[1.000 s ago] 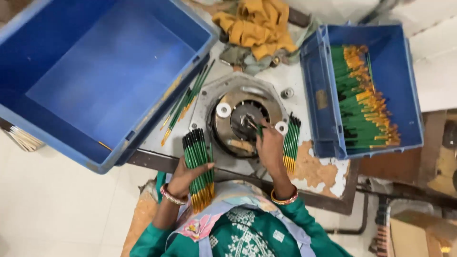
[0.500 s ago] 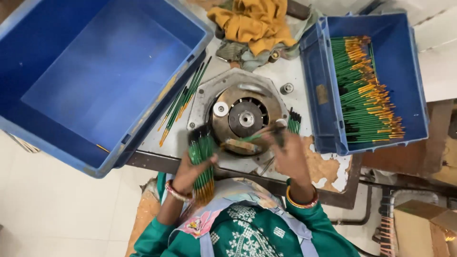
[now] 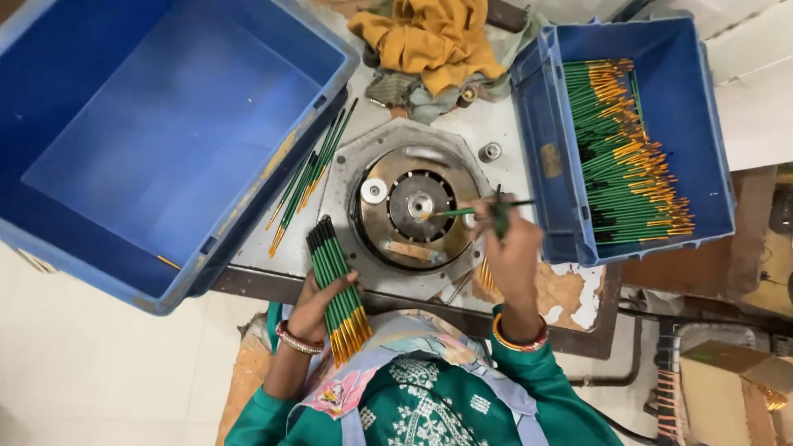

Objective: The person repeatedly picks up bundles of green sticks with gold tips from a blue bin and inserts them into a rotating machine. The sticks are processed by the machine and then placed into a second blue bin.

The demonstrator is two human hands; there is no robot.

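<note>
Since half a second ago the right hand [image 3: 508,248] has lifted off the edge of the round machine and now hovers over the machine's right rim, while the left hand [image 3: 318,301] has kept its bundle low at the near edge of the worktop [image 3: 512,124].

Head view: a large blue crate [image 3: 165,140] fills the upper left, tilted, its floor bare but for a few specks. A smaller blue bin [image 3: 628,140] stands at the right, packed with green pencils [image 3: 619,157] lying crosswise, their orange-yellow ends pointing right; a small tan label patch sits on its left wall. A crumpled yellow cloth [image 3: 434,41] lies at the far edge between the two containers.

A single green pencil [image 3: 458,212] is pinched in the right hand, fingers closed on it; it lies nearly level, its tip reaching left to the hub of the round metal machine [image 3: 413,215]. One or two more pencils stick up from that same fist. The wrist, ringed by an orange bangle, is bent with the forearm rising from the lower edge.

A bundle of green pencils [image 3: 337,285] is clamped in the left hand, fingers wrapped round it, yellow ends toward the person's body, just left of the machine. A loose row of pencils [image 3: 310,177] lies on the worktop beside the crate's wall.
</note>
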